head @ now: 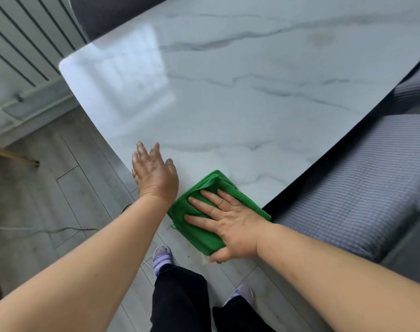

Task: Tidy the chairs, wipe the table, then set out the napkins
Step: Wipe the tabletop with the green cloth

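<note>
A glossy white marble-patterned table fills the middle of the head view. A folded green cloth lies on its near corner, partly overhanging the edge. My right hand presses flat on the cloth, fingers spread. My left hand rests palm down on the table's near edge, just left of the cloth, holding nothing. A grey ribbed chair stands tucked against the table's right side. No napkins are in view.
A dark grey chair back stands at the table's far side. A white slatted radiator lines the wall at left. Grey plank floor with a thin cable lies below, and my feet in purple slippers stand by the corner.
</note>
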The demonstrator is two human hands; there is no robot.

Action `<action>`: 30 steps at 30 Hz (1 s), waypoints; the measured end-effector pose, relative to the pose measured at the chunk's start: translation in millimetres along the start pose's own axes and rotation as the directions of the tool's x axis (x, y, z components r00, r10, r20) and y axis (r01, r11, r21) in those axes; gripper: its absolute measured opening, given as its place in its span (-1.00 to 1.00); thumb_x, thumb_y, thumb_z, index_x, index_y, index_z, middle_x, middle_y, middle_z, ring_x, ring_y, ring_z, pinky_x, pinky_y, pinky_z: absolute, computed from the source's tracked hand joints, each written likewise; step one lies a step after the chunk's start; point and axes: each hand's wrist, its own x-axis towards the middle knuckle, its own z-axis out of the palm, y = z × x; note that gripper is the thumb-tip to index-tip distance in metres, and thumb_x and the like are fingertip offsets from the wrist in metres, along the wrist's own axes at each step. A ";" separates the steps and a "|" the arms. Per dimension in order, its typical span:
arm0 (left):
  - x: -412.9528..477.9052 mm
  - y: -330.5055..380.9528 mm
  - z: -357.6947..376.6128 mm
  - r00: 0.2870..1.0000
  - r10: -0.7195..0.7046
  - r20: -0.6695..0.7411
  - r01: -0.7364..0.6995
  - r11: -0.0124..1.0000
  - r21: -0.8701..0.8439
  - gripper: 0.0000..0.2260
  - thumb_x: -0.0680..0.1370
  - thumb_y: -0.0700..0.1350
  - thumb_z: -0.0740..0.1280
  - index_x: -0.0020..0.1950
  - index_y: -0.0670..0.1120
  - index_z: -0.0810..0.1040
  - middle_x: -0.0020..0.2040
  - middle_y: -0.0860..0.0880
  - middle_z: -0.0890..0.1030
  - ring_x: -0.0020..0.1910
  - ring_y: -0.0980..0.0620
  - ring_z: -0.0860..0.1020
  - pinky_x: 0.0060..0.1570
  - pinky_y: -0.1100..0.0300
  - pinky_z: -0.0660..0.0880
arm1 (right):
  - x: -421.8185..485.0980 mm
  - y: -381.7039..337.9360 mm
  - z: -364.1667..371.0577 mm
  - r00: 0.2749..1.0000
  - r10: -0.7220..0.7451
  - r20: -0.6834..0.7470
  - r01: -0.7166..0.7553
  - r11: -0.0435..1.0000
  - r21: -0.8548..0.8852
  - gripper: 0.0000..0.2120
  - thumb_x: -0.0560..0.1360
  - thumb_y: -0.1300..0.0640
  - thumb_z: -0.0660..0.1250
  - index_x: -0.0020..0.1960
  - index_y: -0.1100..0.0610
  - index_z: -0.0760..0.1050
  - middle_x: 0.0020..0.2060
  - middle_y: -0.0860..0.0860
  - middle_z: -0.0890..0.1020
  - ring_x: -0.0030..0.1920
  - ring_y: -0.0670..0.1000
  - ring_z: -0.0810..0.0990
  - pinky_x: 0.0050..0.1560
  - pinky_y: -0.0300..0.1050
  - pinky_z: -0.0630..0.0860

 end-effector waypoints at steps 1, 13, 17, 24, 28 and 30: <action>-0.7 -3.6 1.8 1.000 -0.027 0.007 0.026 0.999 0.027 -0.52 0.64 -0.05 0.06 0.55 -0.04 0.05 0.58 -0.12 -0.14 0.54 -0.13 -0.15 0.49 -0.07 -0.10 | -1.1 2.3 -2.7 1.000 0.000 0.023 -0.001 1.000 0.005 -0.08 0.40 -0.33 0.26 0.54 -0.18 -0.23 0.53 -0.05 -0.33 0.48 0.04 -0.44 0.39 0.04 -0.51; 7.9 -5.0 46.5 0.987 -0.157 0.023 0.151 0.975 0.165 -0.47 0.64 0.03 -0.03 0.57 -0.07 -0.09 0.56 -0.18 -0.23 0.53 -0.13 -0.28 0.45 -0.05 -0.32 | -35.4 126.1 -29.1 0.946 0.297 0.132 -0.322 0.911 0.258 -0.08 0.35 -0.39 0.27 0.49 -0.33 -0.25 0.47 -0.16 -0.41 0.43 -0.06 -0.47 0.42 0.01 -0.38; 8.6 -6.1 52.6 0.990 -0.143 -0.014 0.143 0.972 0.186 -0.46 0.63 0.03 -0.04 0.57 -0.07 -0.13 0.56 -0.18 -0.23 0.53 -0.13 -0.27 0.43 -0.05 -0.32 | 4.6 158.6 -39.9 0.804 0.594 0.014 -0.551 0.737 0.391 -0.25 0.40 -0.50 -0.16 0.52 -0.27 -0.21 0.54 -0.08 -0.31 0.49 0.01 -0.41 0.44 0.07 -0.38; 8.4 -11.5 55.7 0.991 -0.132 -0.016 0.133 0.970 0.203 -0.45 0.63 0.03 -0.03 0.57 -0.05 -0.14 0.56 -0.16 -0.24 0.52 -0.13 -0.29 0.43 -0.04 -0.35 | 77.1 90.7 -35.7 0.793 0.573 -0.207 -0.534 0.817 0.217 -0.42 0.59 -0.22 -0.07 0.54 -0.18 -0.18 0.57 0.00 -0.20 0.53 0.14 -0.28 0.45 0.18 -0.34; 6.6 -6.0 50.9 0.991 -0.135 -0.003 0.133 0.972 0.192 -0.45 0.63 0.02 -0.01 0.57 -0.06 -0.13 0.56 -0.16 -0.24 0.52 -0.12 -0.29 0.45 -0.05 -0.33 | 30.4 79.4 -22.2 0.947 0.290 -0.139 -0.269 0.951 0.155 -0.43 0.59 -0.20 -0.06 0.50 -0.26 -0.27 0.51 -0.13 -0.33 0.49 0.02 -0.42 0.43 0.05 -0.46; 5.9 -3.9 49.9 0.990 -0.142 -0.022 0.143 0.972 0.187 -0.45 0.63 0.00 0.03 0.57 -0.08 -0.08 0.57 -0.18 -0.19 0.53 -0.13 -0.25 0.46 -0.06 -0.30 | 3.8 115.0 -19.7 0.938 0.322 -0.128 -0.311 0.945 0.103 -0.43 0.60 -0.19 -0.11 0.44 -0.25 -0.40 0.47 -0.14 -0.40 0.48 0.01 -0.45 0.41 0.00 -0.49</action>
